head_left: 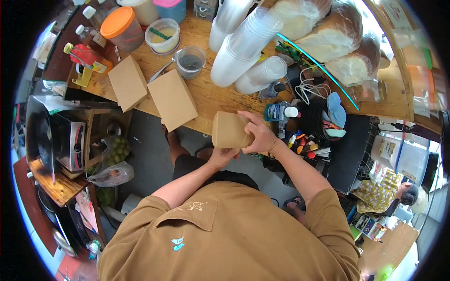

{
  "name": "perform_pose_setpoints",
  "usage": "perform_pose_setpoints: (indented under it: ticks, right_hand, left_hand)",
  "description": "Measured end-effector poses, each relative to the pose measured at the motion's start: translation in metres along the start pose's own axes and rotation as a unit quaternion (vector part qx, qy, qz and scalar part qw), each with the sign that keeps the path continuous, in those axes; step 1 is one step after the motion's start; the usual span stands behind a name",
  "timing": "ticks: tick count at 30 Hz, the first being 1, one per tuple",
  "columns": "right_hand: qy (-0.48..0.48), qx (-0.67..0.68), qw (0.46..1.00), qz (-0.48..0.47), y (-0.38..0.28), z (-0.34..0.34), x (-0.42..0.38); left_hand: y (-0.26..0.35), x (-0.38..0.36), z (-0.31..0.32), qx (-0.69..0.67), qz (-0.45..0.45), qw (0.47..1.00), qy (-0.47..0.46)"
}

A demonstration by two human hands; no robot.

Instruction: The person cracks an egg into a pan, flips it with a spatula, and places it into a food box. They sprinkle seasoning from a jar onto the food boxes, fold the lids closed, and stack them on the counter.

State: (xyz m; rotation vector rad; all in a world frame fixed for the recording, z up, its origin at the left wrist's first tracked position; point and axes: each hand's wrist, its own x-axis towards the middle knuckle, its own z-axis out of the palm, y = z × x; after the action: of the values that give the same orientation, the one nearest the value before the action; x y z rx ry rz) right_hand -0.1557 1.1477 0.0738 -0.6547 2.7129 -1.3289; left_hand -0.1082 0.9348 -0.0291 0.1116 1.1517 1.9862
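A small brown cardboard food box (228,129) is held at the front edge of the wooden table. My right hand (257,133) grips its right side, thumb and fingers bent around the corner. Beneath the box's near edge, my left hand (224,158) supports it; part of its fingers is hidden by the box. Two more brown cardboard boxes lie on the table to the left: one box (172,100) near the edge, another box (128,83) farther left.
Behind the boxes stand a tub with a green spoon (161,35), a grey-filled cup (191,62) and stacked plastic cups (243,49). Bagged bread (328,37) lies back right. Bottles (282,114) and a black basket (323,117) sit right of my hands. Another person (382,191) is far right.
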Motion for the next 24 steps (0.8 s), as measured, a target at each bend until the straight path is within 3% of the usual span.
perform_pose_setpoints:
  ticks: [3,7,8,9,12,14,15,17,18,20,22,23,24]
  right_hand:
    - [0.027,-0.003,0.999,0.029,-0.005,0.003,0.001]
    - [0.066,-0.080,0.995,0.014,-0.017,0.009,0.001]
    - [0.070,-0.080,0.994,0.033,-0.020,0.011,-0.001]
    - [0.088,-0.091,0.992,0.026,-0.024,0.013,-0.002]
    - [0.117,-0.112,0.982,0.093,-0.028,0.026,-0.005]
    - [0.087,-0.137,0.972,0.167,-0.031,0.035,-0.007]
    - [0.081,-0.134,0.971,0.180,-0.035,0.036,-0.006]
    - [0.109,-0.148,0.969,0.162,-0.042,0.040,-0.006]
    - [0.128,-0.160,0.967,0.149,-0.046,0.042,-0.007]
    - [0.151,-0.144,0.969,0.136,-0.056,0.044,-0.010]
    - [0.169,-0.130,0.969,0.122,-0.065,0.042,-0.013]
    - [0.185,-0.119,0.969,0.109,-0.072,0.040,-0.014]
    - [0.199,-0.107,0.969,0.098,-0.077,0.037,-0.018]
  left_hand:
    - [0.010,-0.006,0.018,-0.098,-0.028,0.994,0.043]
    - [0.036,-0.023,0.002,0.112,-0.008,0.994,-0.007]
    - [0.075,-0.033,0.010,0.289,0.004,0.957,0.011]
    - [0.115,-0.037,0.010,0.398,-0.129,0.906,-0.061]
    - [0.216,-0.032,0.039,0.484,0.091,0.867,-0.071]
    - [0.302,-0.005,0.083,0.511,0.286,0.810,0.011]
    - [0.348,0.011,0.108,0.555,0.400,0.730,0.019]
    - [0.424,0.038,0.148,0.619,0.489,0.612,0.053]
    - [0.448,0.054,0.167,0.640,0.526,0.555,0.070]
    - [0.487,0.093,0.205,0.641,0.515,0.567,0.034]
    - [0.507,0.128,0.230,0.730,0.491,0.471,0.071]
    - [0.514,0.141,0.238,0.726,0.498,0.468,0.069]
    - [0.518,0.154,0.246,0.767,0.472,0.431,0.048]
